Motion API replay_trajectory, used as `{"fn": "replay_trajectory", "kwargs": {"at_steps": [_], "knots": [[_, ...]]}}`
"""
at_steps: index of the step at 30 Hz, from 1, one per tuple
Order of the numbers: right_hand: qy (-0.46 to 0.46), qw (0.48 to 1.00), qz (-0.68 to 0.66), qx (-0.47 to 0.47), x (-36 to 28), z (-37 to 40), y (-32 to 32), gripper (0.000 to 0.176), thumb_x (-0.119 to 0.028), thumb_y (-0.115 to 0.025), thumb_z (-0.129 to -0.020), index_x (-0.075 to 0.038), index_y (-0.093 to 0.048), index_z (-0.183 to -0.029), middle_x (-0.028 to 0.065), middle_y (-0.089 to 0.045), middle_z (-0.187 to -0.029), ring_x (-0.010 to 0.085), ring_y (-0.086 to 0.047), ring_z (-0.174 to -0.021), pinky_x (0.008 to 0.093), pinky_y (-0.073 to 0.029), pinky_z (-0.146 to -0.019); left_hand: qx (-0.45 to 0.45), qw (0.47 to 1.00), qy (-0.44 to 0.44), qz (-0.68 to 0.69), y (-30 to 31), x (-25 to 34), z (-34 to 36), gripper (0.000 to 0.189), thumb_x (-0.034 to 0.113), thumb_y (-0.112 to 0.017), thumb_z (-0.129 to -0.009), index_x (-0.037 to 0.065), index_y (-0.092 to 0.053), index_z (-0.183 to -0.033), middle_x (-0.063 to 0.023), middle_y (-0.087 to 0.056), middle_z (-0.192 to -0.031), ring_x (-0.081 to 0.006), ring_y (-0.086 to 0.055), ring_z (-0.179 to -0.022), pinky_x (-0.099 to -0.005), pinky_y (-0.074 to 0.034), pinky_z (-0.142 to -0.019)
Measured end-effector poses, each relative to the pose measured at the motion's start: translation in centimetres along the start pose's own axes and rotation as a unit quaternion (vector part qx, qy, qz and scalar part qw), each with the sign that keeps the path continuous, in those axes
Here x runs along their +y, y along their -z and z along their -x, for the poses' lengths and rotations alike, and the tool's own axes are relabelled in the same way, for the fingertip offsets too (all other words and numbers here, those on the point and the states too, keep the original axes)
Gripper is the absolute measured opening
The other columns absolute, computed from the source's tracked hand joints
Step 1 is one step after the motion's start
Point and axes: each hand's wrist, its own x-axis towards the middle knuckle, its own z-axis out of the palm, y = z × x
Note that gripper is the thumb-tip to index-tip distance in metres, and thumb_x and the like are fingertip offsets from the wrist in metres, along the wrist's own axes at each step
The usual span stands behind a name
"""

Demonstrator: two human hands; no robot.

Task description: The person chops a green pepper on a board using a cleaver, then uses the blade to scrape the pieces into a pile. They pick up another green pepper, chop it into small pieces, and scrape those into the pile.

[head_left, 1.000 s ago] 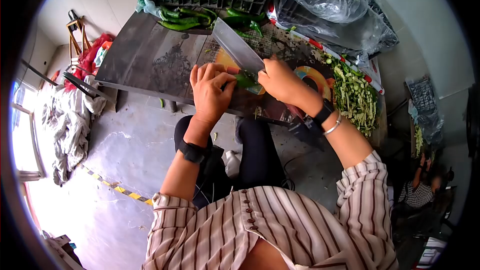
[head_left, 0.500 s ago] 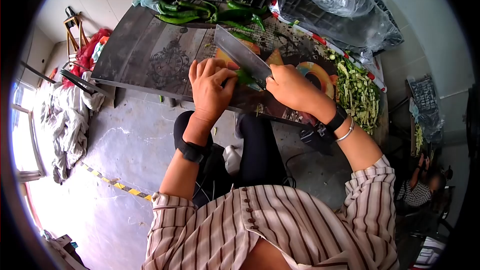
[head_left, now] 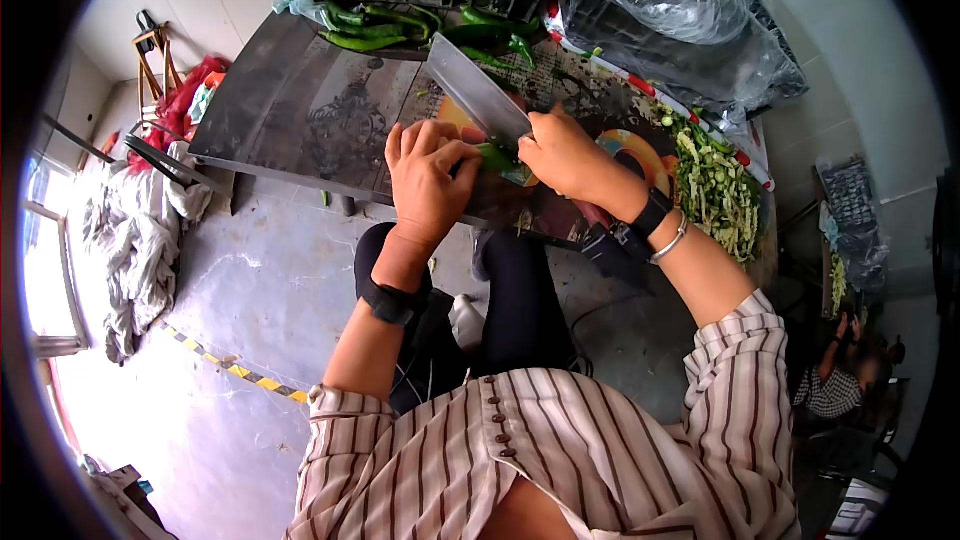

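The right hand [head_left: 562, 155] stays clenched on the cleaver [head_left: 476, 92], its blade barely shifted over the 1 green pepper [head_left: 496, 157] that the left hand [head_left: 428, 180] pins, fingers curled, to the table [head_left: 300, 110], so slicing continues.

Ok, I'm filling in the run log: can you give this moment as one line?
left hand: pins green pepper | right hand: grips cleaver against it | cut pieces: piled at right

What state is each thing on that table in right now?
Cleaver: gripped by the right hand, edge at the pepper.
Pepper: pinned under the left hand, being sliced.
Far peppers: whole, heaped.
Pile: sliced pieces, at the right end.
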Motion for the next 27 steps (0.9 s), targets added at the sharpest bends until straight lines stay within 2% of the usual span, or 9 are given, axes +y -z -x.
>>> {"fn": "replay_trajectory", "kwargs": {"at_steps": [4, 6, 12, 19, 21, 22, 24, 25, 27], "knots": [[0.015, 0.999, 0.001, 0.042, 0.0, 1.5, 0.7, 0.027, -0.016, -0.052, -0.084, 0.011, -0.050, -0.081, 0.0312, -0.055, -0.070, 0.0431, -0.059, -0.067, 0.0446, -0.046, -0.060, 0.007, 1.000, -0.004, 0.008, -0.1, -0.2, 0.1, 0.008, 0.013, -0.074, -0.067, 0.012, -0.068, -0.072, 0.0005, -0.059, -0.090, -0.0227, -0.053, -0.097, -0.0413, -0.033, -0.098], [-0.047, 0.998, -0.028, 0.004, -1.3, 2.2, 2.0, 0.026, -0.016, -0.052, -0.085, 0.010, -0.049, -0.080, 0.0299, -0.055, -0.068, 0.0432, -0.059, -0.067, 0.0446, -0.046, -0.060, 0.006, 1.000, -0.002, 0.005, -0.2, -0.2, 0.2, 0.008, 0.013, -0.074, -0.067, 0.012, -0.068, -0.072, 0.0005, -0.059, -0.090, -0.0227, -0.053, -0.097, -0.0414, -0.032, -0.098], [0.009, 1.000, -0.002, -0.011, -0.1, 2.8, 1.1, 0.027, -0.017, -0.052, -0.085, 0.009, -0.047, -0.080, 0.0288, -0.055, -0.067, 0.0438, -0.057, -0.065, 0.0449, -0.045, -0.059, 0.000, 1.000, 0.006, 0.017, -0.2, -0.2, 0.1, 0.005, 0.013, -0.071, -0.068, 0.014, -0.068, -0.073, 0.0015, -0.058, -0.092, -0.0219, -0.052, -0.101, -0.0453, -0.028, -0.103], [-0.024, 0.996, 0.014, -0.084, -1.4, 1.8, 2.4, 0.026, -0.017, -0.052, -0.085, 0.009, -0.049, -0.081, 0.0304, -0.055, -0.070, 0.0460, -0.056, -0.069, 0.0463, -0.045, -0.061, -0.007, 1.000, 0.009, -0.002, -0.1, -0.1, 0.1, 0.007, 0.013, -0.072, -0.068, 0.013, -0.069, -0.074, 0.0010, -0.059, -0.093, -0.0222, -0.053, -0.099, -0.0427, -0.031, -0.101], [0.093, 0.977, 0.151, -0.115, -1.2, 1.2, 2.3, 0.020, -0.012, -0.053, -0.082, 0.008, -0.056, -0.078, 0.0288, -0.059, -0.073, 0.0428, -0.060, -0.073, 0.0458, -0.048, -0.066, -0.013, 1.000, 0.016, -0.001, -0.2, -0.2, 0.1, 0.005, 0.013, -0.071, -0.069, 0.014, -0.068, -0.073, 0.0015, -0.059, -0.093, -0.0220, -0.053, -0.100, -0.0441, -0.029, -0.102], [0.090, 0.978, 0.150, -0.115, -1.2, 1.2, 2.1, 0.020, -0.012, -0.053, -0.082, 0.008, -0.056, -0.078, 0.0288, -0.059, -0.073, 0.0428, -0.060, -0.073, 0.0458, -0.048, -0.066, -0.017, 1.000, 0.018, 0.001, -0.2, -0.1, 0.1, 0.004, 0.013, -0.070, -0.069, 0.014, -0.067, -0.072, 0.0021, -0.059, -0.093, -0.0217, -0.053, -0.101, -0.0455, -0.028, -0.104], [-0.025, 0.997, 0.039, -0.064, -1.3, 1.1, 1.5, 0.022, -0.012, -0.053, -0.081, 0.008, -0.059, -0.074, 0.0259, -0.061, -0.071, 0.0390, -0.063, -0.072, 0.0453, -0.049, -0.066, -0.014, 1.000, 0.015, 0.009, -0.3, -0.2, 0.0, 0.004, 0.013, -0.070, -0.069, 0.014, -0.067, -0.072, 0.0022, -0.059, -0.093, -0.0216, -0.053, -0.101, -0.0453, -0.028, -0.104], [-0.027, 0.997, 0.041, -0.059, -1.0, 1.0, 1.5, 0.022, -0.012, -0.053, -0.081, 0.008, -0.059, -0.074, 0.0259, -0.061, -0.071, 0.0390, -0.063, -0.072, 0.0453, -0.049, -0.066, -0.009, 1.000, 0.014, 0.013, -0.4, -0.2, 0.0, 0.004, 0.013, -0.070, -0.069, 0.014, -0.067, -0.072, 0.0023, -0.059, -0.093, -0.0215, -0.053, -0.101, -0.0452, -0.028, -0.104], [0.102, 0.984, 0.122, -0.084, -0.4, 0.7, 1.3, 0.023, -0.012, -0.052, -0.080, 0.008, -0.059, -0.074, 0.0250, -0.061, -0.071, 0.0381, -0.063, -0.071, 0.0441, -0.049, -0.066, -0.009, 1.000, 0.004, 0.011, -0.5, -0.3, 0.1, 0.004, 0.014, -0.070, -0.069, 0.013, -0.068, -0.072, 0.0021, -0.059, -0.093, -0.0215, -0.053, -0.101, -0.0451, -0.029, -0.103]]}}
